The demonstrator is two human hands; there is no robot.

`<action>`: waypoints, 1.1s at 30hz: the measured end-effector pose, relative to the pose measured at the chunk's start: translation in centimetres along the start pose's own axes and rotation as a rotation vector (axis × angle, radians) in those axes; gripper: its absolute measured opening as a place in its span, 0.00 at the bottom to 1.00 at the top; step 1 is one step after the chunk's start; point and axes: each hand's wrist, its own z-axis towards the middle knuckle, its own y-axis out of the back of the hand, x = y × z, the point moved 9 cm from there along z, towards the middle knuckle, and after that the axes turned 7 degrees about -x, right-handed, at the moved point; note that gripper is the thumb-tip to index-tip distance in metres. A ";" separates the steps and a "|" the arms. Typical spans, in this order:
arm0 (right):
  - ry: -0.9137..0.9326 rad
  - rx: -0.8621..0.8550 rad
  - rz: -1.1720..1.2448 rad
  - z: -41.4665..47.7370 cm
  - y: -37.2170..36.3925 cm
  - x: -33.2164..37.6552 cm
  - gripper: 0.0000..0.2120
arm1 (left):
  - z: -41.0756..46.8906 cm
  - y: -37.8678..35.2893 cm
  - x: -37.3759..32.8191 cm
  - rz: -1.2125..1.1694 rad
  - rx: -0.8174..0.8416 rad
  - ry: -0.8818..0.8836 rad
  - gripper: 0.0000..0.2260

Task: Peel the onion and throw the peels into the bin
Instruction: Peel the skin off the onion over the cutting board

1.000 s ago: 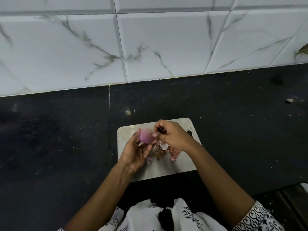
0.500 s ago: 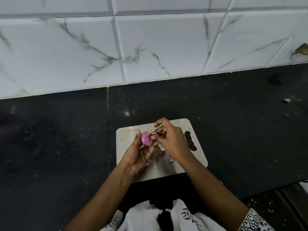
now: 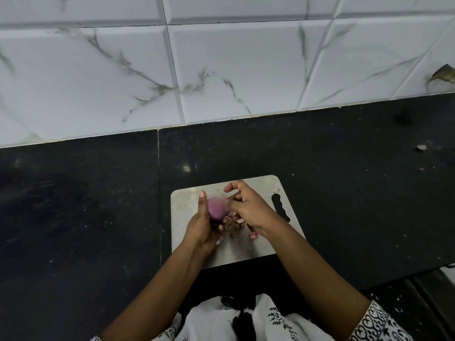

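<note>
A small purple onion [image 3: 216, 210] sits in my left hand [image 3: 203, 226], thumb up along its left side and fingers curled under it, just above a pale cutting board [image 3: 187, 203]. My right hand [image 3: 248, 208] is at the onion's right end, fingertips pinching at a bit of skin there. Under both hands a small heap of brown and pink onion peels [image 3: 236, 225] lies on the board. No bin is in view.
The board lies on a black stone counter [image 3: 344, 193] against a white marble-patterned tiled wall [image 3: 234, 70]. A small scrap [image 3: 422, 147] lies on the counter at the far right. The counter's front edge runs at lower right.
My left hand has turned the onion slightly, its thumb now upright. My right hand's fingers shifted at the onion's right end. The view drifted a little.
</note>
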 end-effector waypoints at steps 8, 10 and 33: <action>0.059 -0.044 -0.084 -0.5 0.4 0.6 0.10 | -1.1 -0.6 0.1 0.032 -0.003 0.054 0.33; 0.096 -0.047 -0.186 -0.3 0.3 0.6 0.11 | -1.2 -0.4 0.0 0.009 -0.020 0.059 0.34; -0.065 0.084 0.600 -1.6 0.1 2.3 0.08 | 0.3 0.1 -0.3 0.001 -0.009 0.026 0.28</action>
